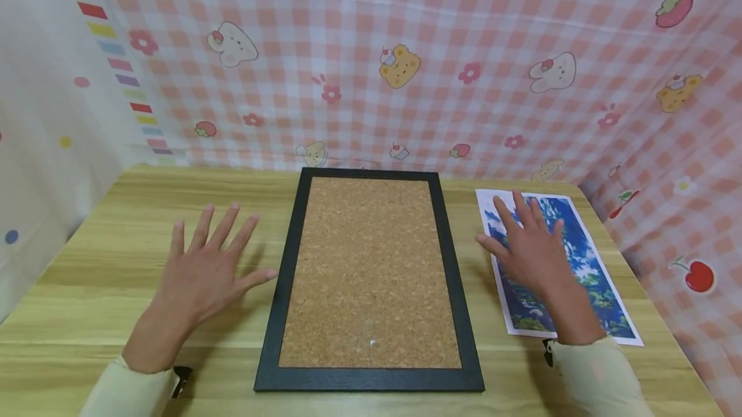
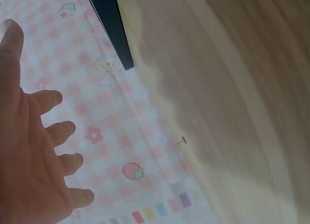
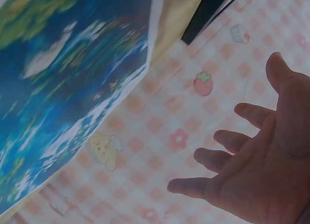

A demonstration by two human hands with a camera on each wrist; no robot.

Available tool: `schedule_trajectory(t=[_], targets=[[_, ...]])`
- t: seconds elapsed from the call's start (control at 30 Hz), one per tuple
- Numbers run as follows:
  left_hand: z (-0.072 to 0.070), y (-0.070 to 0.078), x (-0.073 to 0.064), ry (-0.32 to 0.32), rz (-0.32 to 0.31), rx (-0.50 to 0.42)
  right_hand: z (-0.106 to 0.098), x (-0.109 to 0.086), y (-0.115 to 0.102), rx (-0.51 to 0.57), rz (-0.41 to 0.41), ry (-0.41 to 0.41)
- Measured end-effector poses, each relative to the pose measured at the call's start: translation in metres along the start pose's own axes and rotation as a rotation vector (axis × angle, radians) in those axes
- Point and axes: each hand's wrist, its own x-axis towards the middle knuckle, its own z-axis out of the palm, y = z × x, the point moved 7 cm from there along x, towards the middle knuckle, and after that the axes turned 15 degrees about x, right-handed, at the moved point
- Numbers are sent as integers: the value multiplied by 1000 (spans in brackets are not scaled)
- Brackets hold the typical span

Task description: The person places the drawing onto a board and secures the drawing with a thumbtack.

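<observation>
In the head view a cork board [image 1: 371, 262] in a black frame [image 1: 371, 379] lies flat on the wooden table, with a small white speck near its lower edge. My left hand [image 1: 199, 278], fingers spread wide and palm down, hovers left of it, the thumb tip close beside the frame. On the other side my right hand [image 1: 533, 252], spread as well, is over a printed picture [image 1: 597, 281] in blue and green with a white border. Both hands hold nothing. Each wrist view shows an empty palm with straight fingers.
Pink checked cloth [image 1: 359, 82] with cartoon prints hangs behind the wooden table [image 1: 116, 262] and along its right side. White dotted cloth [image 1: 46, 114] hangs at the left. A small dark pin-like thing [image 2: 182, 140] shows near the table's back edge in the left wrist view.
</observation>
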Motion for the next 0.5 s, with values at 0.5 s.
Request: schedule_trajectory(t=[0.5], targets=[[12,-26,-1,-73,-80,-83,-27,1,49,99,152,51]])
